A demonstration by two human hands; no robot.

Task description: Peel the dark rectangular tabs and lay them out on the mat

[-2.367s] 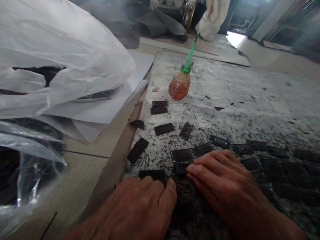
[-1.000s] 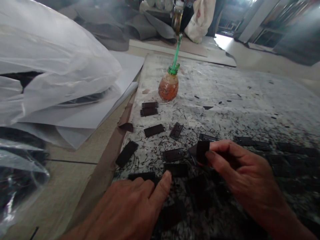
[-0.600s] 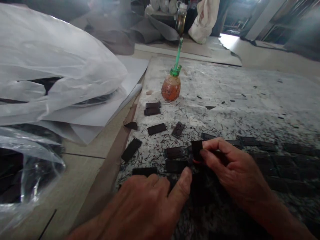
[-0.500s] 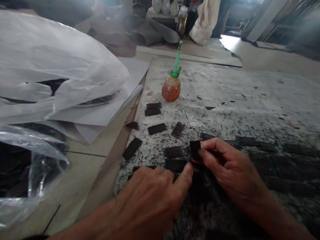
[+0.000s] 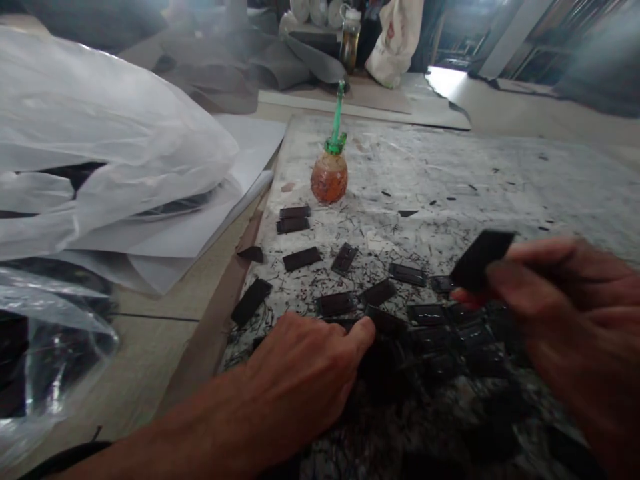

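Between the thumb and fingers of my right hand (image 5: 565, 300), a black flat rectangular piece (image 5: 483, 259) is pinched, raised above the table. Something small and red shows at its lower edge, blurred. My left hand (image 5: 305, 373) rests low on the table, fingers curled and closed, its thumb pressed against dark pieces (image 5: 387, 321). What lies under its fingers is hidden. Around both hands lie several similar black rectangles, such as a flat piece (image 5: 407, 274) and another (image 5: 335, 304), some with shiny edges.
A pineapple-shaped jar (image 5: 329, 179) with a green straw stands on the worn white tabletop (image 5: 400, 157). Dark scraps and threads litter the surface. Clear plastic bags (image 5: 110, 127) bulge at the left. A bottle (image 5: 350, 41) and white bag (image 5: 395, 43) stand at the back.
My right hand has moved right and up, away from my left hand, carrying the black piece. The left hand stays nearly in place. The view has shifted slightly.
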